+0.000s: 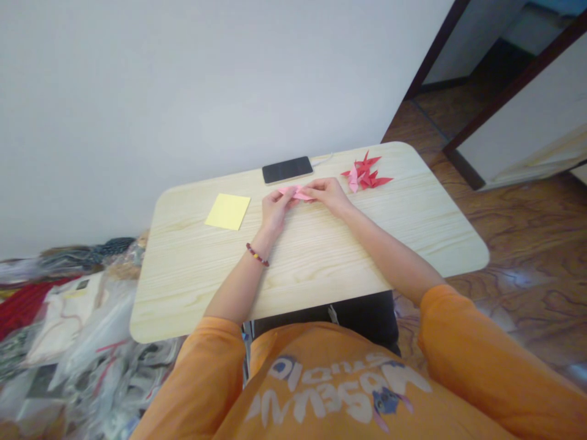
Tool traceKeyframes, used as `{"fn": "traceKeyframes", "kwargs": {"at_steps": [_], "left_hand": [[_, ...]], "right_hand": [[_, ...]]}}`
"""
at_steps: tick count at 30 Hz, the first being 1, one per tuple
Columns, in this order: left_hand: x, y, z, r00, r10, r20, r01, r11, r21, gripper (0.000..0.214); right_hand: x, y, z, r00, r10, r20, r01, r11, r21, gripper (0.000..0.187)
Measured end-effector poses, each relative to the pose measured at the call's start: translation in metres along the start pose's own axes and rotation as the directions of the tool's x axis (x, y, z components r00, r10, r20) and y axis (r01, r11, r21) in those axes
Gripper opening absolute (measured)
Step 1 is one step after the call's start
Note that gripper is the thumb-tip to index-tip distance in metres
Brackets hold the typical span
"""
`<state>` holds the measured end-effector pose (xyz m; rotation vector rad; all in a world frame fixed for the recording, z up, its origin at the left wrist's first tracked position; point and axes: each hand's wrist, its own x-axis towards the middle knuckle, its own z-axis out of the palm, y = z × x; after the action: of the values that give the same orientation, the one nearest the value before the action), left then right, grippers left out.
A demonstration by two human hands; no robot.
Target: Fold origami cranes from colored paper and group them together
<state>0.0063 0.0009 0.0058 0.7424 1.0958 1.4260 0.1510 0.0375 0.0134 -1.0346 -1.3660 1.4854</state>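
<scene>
My left hand [276,208] and my right hand [329,194] pinch a folded piece of pink paper [296,193] between them, just above the middle of the table [316,256]. A square sheet of yellow paper [228,211] lies flat to the left of my left hand. Beyond my right hand sits a small heap of red origami cranes [369,173], with a paler pink folded piece [353,181] at its edge. A black smartphone [287,170] lies face up just behind the pink paper. A beaded bracelet [257,255] circles my left wrist.
The pale wood table has rounded corners and stands against a white wall [183,91]. Plastic bags and cloth [68,330] are heaped on the floor to its left. A thin white cable [323,159] runs behind the phone. A wooden floor [513,244] and doorway lie to the right.
</scene>
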Motion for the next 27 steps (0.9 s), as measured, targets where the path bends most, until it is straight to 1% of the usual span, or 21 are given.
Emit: {"fn": "traceKeyframes", "kwargs": {"at_steps": [2, 5, 9, 15, 19, 24, 27], "left_hand": [[0.0006, -0.0002, -0.0005, 1.0, -0.01, -0.002, 0.01, 1.0, -0.002, 0.028], [0.002, -0.0014, -0.0018, 1.0, -0.015, 0.02, 0.015, 1.0, -0.021, 0.027], [0.0039, -0.0031, -0.0029, 0.999, -0.029, 0.044, 0.033, 0.996, -0.081, 0.025], [0.0039, -0.001, -0.0014, 0.996, -0.084, 0.025, 0.087, 0.989, -0.12, 0.02], [0.0016, 0.001, -0.0009, 0.999, -0.042, 0.007, 0.042, 0.997, -0.059, 0.024], [0.0005, 0.0006, -0.001, 0.998, 0.036, 0.044, -0.037, 0.999, 0.005, 0.028], [0.001, 0.0002, -0.0013, 0.998, 0.047, 0.047, -0.048, 0.999, 0.013, 0.029]], "right_hand": [[0.001, -0.0003, -0.0017, 1.0, 0.001, 0.02, -0.001, 1.0, 0.001, 0.034], [0.0022, 0.0003, -0.0024, 1.0, -0.006, 0.017, 0.006, 1.0, 0.021, 0.034], [0.0036, 0.0029, -0.0011, 1.0, -0.005, 0.01, 0.004, 0.995, 0.095, 0.037], [0.0059, 0.0082, -0.001, 0.999, 0.024, 0.025, -0.028, 0.987, 0.159, 0.039], [0.0037, 0.0058, -0.0003, 1.0, 0.026, 0.013, -0.027, 0.992, 0.122, 0.038], [0.0012, 0.0014, 0.0006, 1.0, 0.014, -0.005, -0.013, 0.998, 0.056, 0.038], [0.0015, 0.0009, 0.0005, 1.0, -0.013, 0.004, 0.013, 0.999, 0.05, 0.038]]}}
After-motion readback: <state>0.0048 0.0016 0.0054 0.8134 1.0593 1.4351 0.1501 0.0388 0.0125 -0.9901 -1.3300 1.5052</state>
